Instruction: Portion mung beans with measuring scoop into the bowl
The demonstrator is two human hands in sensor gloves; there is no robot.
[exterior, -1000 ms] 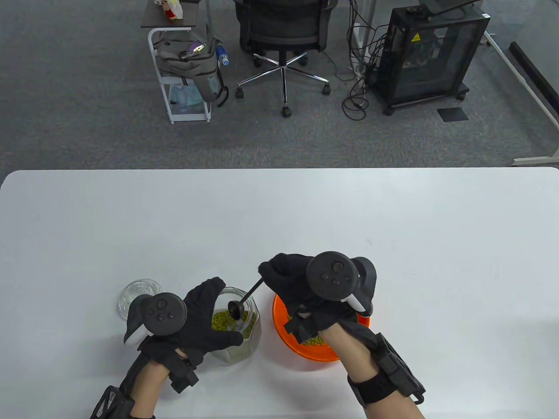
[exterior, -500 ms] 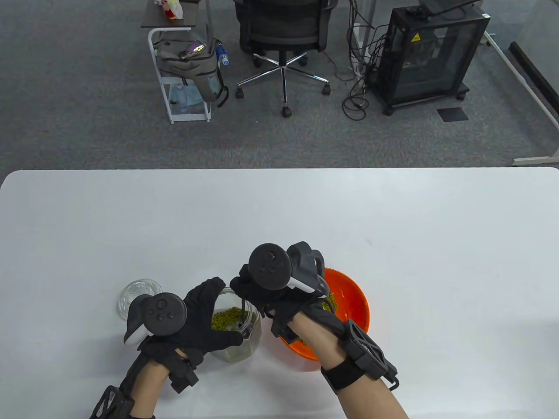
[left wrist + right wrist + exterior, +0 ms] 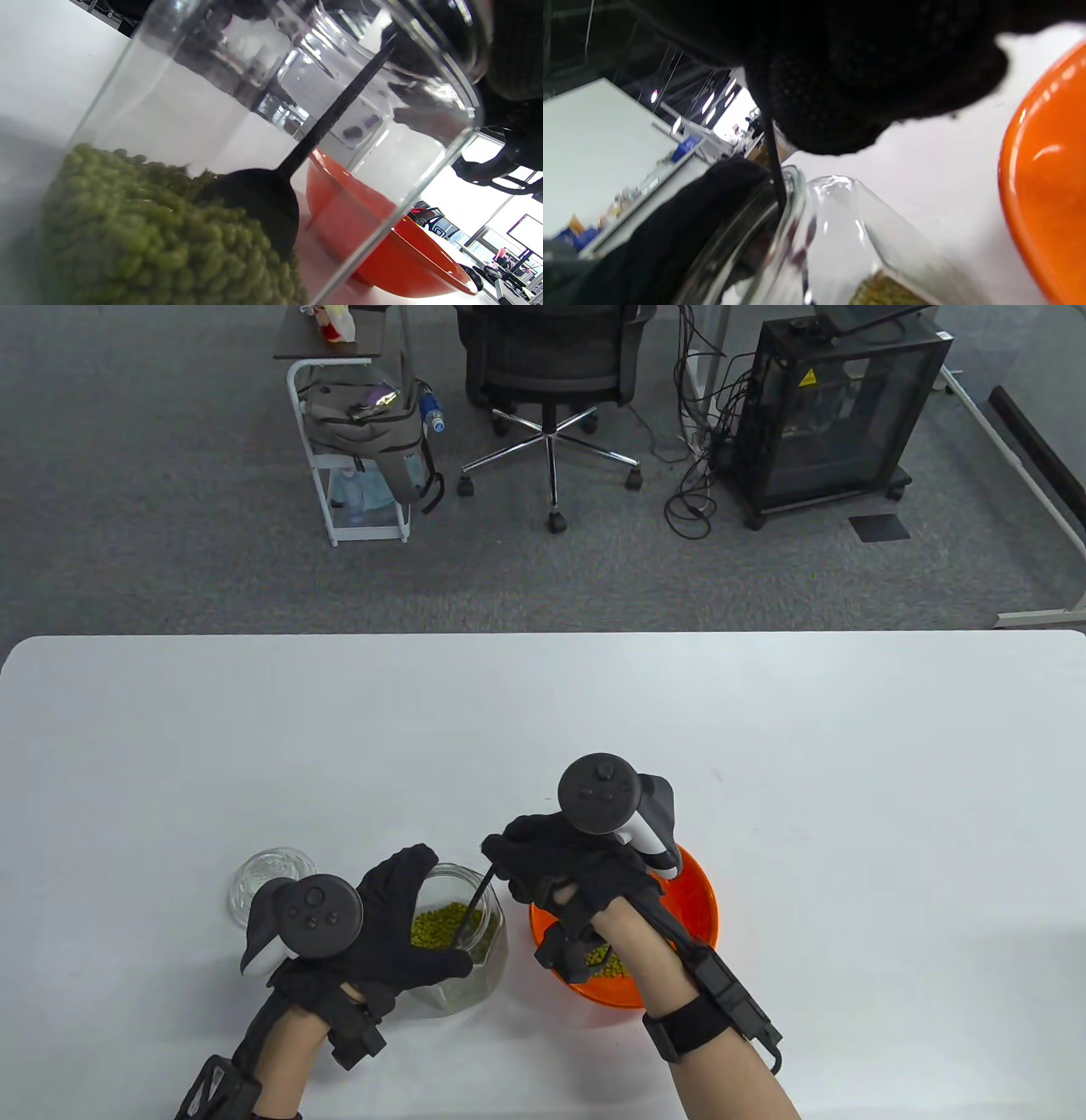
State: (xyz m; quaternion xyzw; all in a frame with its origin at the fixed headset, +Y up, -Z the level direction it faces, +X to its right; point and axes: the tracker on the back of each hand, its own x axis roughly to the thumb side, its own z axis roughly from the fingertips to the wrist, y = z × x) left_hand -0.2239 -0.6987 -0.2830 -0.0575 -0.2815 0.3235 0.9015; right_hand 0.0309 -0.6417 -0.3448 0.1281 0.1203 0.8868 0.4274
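A clear glass jar [image 3: 475, 954] of green mung beans [image 3: 437, 926] stands near the table's front edge. My left hand [image 3: 399, 925] grips it around its mouth. My right hand [image 3: 556, 861] holds the handle of a black measuring scoop [image 3: 473, 903] that reaches down into the jar. In the left wrist view the scoop's bowl [image 3: 263, 203] is dug into the beans [image 3: 148, 237]. An orange bowl [image 3: 691, 899] with some beans [image 3: 604, 959] in it sits just right of the jar, partly under my right wrist.
A glass lid [image 3: 270, 875] lies on the white table [image 3: 594, 712] left of the jar, behind my left tracker. Beyond the table's far edge stand an office chair [image 3: 551, 373], a cart with a bag [image 3: 361, 432] and a black cabinet [image 3: 836, 407].
My right hand carried the scoop from above the jar's mouth down into the beans, leaning over the jar and then drawing back right. The left hand and the jar stayed put.
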